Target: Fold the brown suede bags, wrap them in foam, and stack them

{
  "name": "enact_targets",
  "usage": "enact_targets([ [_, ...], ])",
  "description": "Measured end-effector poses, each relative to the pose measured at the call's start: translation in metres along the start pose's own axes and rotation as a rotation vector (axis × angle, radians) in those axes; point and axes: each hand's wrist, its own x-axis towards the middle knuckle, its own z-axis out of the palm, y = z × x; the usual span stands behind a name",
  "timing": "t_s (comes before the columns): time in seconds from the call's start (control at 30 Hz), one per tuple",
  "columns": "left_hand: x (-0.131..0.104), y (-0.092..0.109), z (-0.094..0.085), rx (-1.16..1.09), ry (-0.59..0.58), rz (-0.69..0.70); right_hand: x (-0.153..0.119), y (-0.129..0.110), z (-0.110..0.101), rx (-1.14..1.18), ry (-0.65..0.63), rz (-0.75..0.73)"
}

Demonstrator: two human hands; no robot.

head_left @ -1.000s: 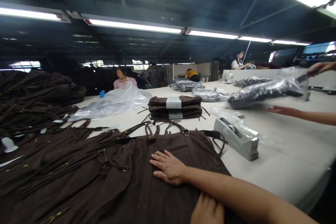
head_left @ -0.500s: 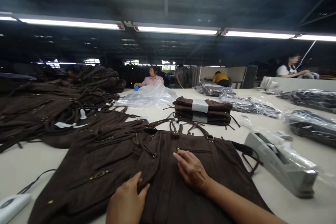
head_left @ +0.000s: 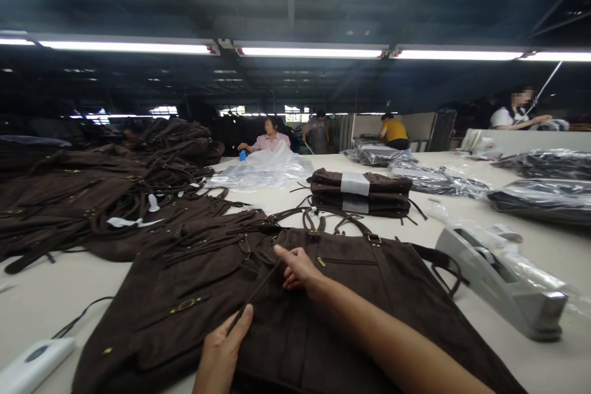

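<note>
A dark brown bag (head_left: 401, 283) lies spread across the white table in front of me. Its right part has a zip pocket with a brass-coloured zip pull (head_left: 320, 261), and a buckled strap shows on the left part (head_left: 186, 304). Along the middle runs the edge of a brown flap (head_left: 258, 289). My left hand (head_left: 224, 341) pinches this edge low down, thumb on top. Higher up the same edge, my right hand (head_left: 298, 268) grips it between thumb and curled fingers. The edge looks stretched straight between both hands.
A grey tape dispenser (head_left: 503, 283) stands right of the bag. Behind are banded brown bags (head_left: 360, 191), plastic-wrapped packs (head_left: 545, 197) and clear plastic sheets (head_left: 263, 169). A pile of brown bags (head_left: 111, 184) fills the left. A white device (head_left: 37, 363) lies front left. Several people work beyond.
My right hand has left the zip pull, moving left to the flap edge. My left hand has closed on the flap's lower edge, which is now lifted and taut.
</note>
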Motion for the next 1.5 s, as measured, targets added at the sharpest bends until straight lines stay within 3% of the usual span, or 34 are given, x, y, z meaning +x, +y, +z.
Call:
enact_targets([
  [0.07,-0.005,-0.008,-0.001,0.161,0.05,0.106,0.003,0.002,0.019,-0.25,0.159,-0.146],
  [0.13,-0.009,-0.019,-0.002,0.4,0.141,0.306,0.006,0.011,0.03,-0.363,0.262,-0.262],
  [0.23,-0.011,-0.034,-0.001,0.603,0.239,0.521,0.013,0.023,0.032,-0.222,0.239,-0.373],
  [0.37,-0.003,-0.037,-0.003,0.552,0.412,0.375,0.017,0.017,0.022,0.043,0.095,-0.397],
  [0.4,0.0,-0.035,-0.005,0.527,0.404,0.326,0.017,0.012,0.02,0.066,0.083,-0.383],
  [0.5,0.005,-0.019,-0.012,0.341,0.208,0.185,0.014,0.0,0.016,-0.007,0.136,-0.422],
  [0.63,0.02,0.015,-0.014,-0.089,-0.064,-0.078,0.015,-0.008,0.009,-0.127,0.175,-0.436],
  [0.7,0.035,0.031,-0.006,-0.22,-0.12,-0.12,0.018,-0.008,0.004,-0.099,0.164,-0.407],
  [0.8,0.063,0.042,0.013,-0.287,-0.065,-0.037,0.019,-0.008,0.0,-0.064,0.157,-0.388],
  [0.97,0.088,0.034,0.034,-0.396,0.001,0.061,0.015,-0.01,-0.001,-0.066,0.15,-0.369],
  [1.17,0.083,0.026,0.03,-0.505,-0.045,0.125,0.015,-0.007,0.001,-0.068,0.157,-0.396],
  [1.23,0.084,0.023,0.03,-0.53,-0.109,0.088,0.017,-0.005,0.002,-0.071,0.162,-0.41],
  [1.4,0.088,0.01,0.033,-0.446,-0.411,-0.13,0.015,-0.002,0.007,-0.161,0.196,-0.399],
  [1.5,0.091,0.004,0.03,-0.4,-0.44,-0.179,0.014,0.003,0.013,-0.219,0.223,-0.412],
])
